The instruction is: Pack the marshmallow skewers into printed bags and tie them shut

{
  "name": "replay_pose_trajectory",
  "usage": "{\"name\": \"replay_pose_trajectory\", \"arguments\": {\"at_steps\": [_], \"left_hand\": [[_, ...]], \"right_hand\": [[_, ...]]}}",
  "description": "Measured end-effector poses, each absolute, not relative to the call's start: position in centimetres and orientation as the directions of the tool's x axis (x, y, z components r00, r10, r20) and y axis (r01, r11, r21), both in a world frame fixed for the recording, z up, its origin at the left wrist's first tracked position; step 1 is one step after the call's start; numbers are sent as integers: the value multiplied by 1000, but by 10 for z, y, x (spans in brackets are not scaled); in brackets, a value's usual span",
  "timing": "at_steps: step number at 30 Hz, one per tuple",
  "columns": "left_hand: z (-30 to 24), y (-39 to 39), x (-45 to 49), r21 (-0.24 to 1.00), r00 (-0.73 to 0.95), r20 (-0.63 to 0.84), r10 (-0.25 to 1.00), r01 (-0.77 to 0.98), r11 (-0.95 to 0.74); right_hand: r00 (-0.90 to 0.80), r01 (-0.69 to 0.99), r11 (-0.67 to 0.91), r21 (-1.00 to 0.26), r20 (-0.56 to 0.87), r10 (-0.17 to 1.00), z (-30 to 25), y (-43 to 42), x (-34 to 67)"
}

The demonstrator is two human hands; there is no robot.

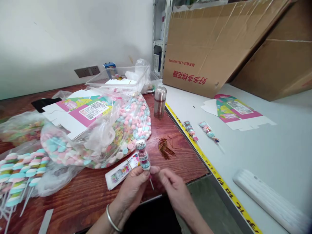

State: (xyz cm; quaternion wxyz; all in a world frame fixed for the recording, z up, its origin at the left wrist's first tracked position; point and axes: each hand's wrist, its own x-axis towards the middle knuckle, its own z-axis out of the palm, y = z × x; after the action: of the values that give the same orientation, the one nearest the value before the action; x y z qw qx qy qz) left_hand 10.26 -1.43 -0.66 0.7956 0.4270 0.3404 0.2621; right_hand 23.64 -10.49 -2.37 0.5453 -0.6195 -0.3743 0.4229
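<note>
My left hand (pixel 134 184) is closed around the lower end of a wrapped marshmallow lollipop (pixel 143 155). The lollipop stands nearly upright, in printed clear film, and its white stick points down below my fingers. Close beside it, my right hand (pixel 172 183) pinches at the gathered neck of the film; what its fingers grip is too small to make out. Flat printed wrappers (pixel 122 173) lie in a stack just behind my left hand. A loose pile of brown-gold twist ties (pixel 166 148) rests on the red-brown table (pixel 190 159).
Bags of pastel marshmallows (pixel 136 120) and unwrapped marshmallow sticks (pixel 18 172) cover the left. Behind are a clear bin (pixel 143 79) and a bottle (pixel 160 101). On the white table at right lie two wrapped lollipops (pixel 206 129), a bundle of white sticks (pixel 265 198) and large cartons (pixel 207 48).
</note>
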Motion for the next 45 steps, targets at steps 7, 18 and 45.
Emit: {"name": "replay_pose_trajectory", "arguments": {"at_steps": [7, 18, 45], "left_hand": [[6, 15, 92, 963, 558, 70, 827, 180, -202], [18, 16, 90, 732, 555, 223, 802, 448, -514], [14, 7, 92, 911, 478, -296, 827, -120, 395]], "right_hand": [[595, 720, -319, -616, 312, 741, -45, -71, 332], [636, 618, -221, -754, 314, 705, -1, -90, 287], [597, 441, -66, -895, 238, 766, -11, -51, 183]]}}
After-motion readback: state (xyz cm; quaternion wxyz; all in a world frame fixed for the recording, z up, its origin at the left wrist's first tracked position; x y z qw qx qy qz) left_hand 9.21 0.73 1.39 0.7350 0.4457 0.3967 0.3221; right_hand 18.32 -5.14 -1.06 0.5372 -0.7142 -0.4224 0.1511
